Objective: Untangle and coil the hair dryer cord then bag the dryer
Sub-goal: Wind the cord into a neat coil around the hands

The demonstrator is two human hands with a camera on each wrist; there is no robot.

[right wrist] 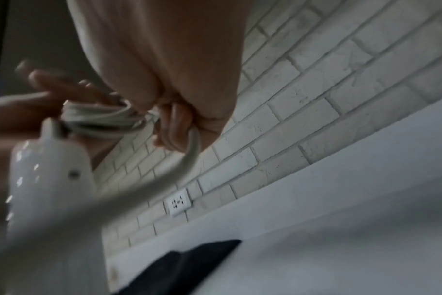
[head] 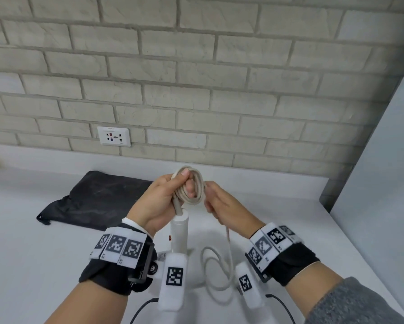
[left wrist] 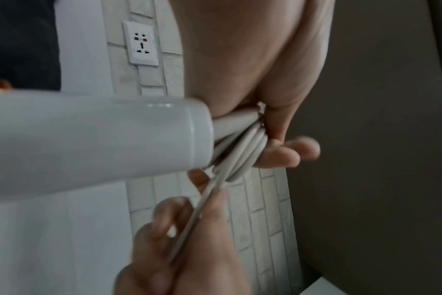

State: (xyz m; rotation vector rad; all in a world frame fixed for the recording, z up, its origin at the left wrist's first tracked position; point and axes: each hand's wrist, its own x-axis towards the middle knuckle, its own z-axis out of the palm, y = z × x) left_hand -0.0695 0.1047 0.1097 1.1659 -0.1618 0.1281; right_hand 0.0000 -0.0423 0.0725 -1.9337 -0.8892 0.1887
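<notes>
1. White and smooth, the hair dryer (head: 179,232) hangs above the middle of the table (head: 44,253), its handle pointing up.
2. The left hand (head: 159,202) holds the coil (head: 191,188) of cord, fingers and thumb curled round the loops.
3. The right hand (head: 224,206) pinches the loose cord (head: 222,267) just beside the coil; that view is blurry, so the grip may be loose.
4. The black bag (head: 95,199) lies flat near the table's back edge, to the left.
</notes>
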